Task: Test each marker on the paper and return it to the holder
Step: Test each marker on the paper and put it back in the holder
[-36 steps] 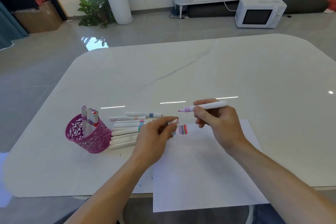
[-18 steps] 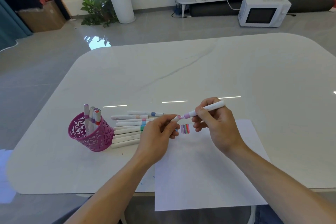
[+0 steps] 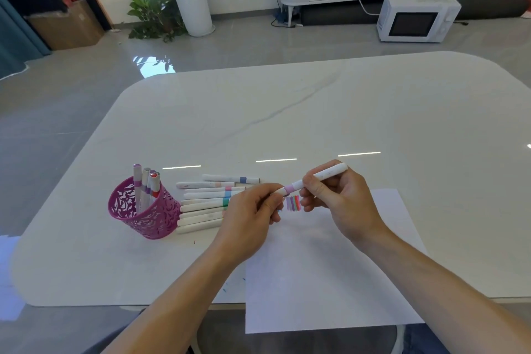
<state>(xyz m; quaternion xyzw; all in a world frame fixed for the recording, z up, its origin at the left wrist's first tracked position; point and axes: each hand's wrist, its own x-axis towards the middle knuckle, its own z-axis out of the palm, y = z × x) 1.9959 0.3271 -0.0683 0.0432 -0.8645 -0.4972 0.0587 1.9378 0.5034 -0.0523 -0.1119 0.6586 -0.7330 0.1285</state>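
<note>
My right hand (image 3: 342, 204) grips a white marker with a pink band (image 3: 319, 177), held level above the paper's top left corner. My left hand (image 3: 250, 215) pinches the cap on the marker's left end. Under them lies a white sheet of paper (image 3: 330, 267) with several short coloured test strokes (image 3: 293, 203). A magenta openwork holder (image 3: 143, 210) stands to the left with several markers upright in it. Between holder and paper lies a row of several white markers (image 3: 204, 204) with coloured bands, side by side on the table.
The white marble-look table (image 3: 287, 123) spreads far beyond the hands. The paper's near edge hangs over the table's front edge. Small ink specks mark the tabletop left of the paper. On the floor beyond stand potted plants (image 3: 161, 11), a microwave (image 3: 416, 19) and a cabinet.
One second ago the marker was uncapped, its pink tip bare, with the cap in my left hand. The hands have come together and the cap now sits on the marker's tip.
</note>
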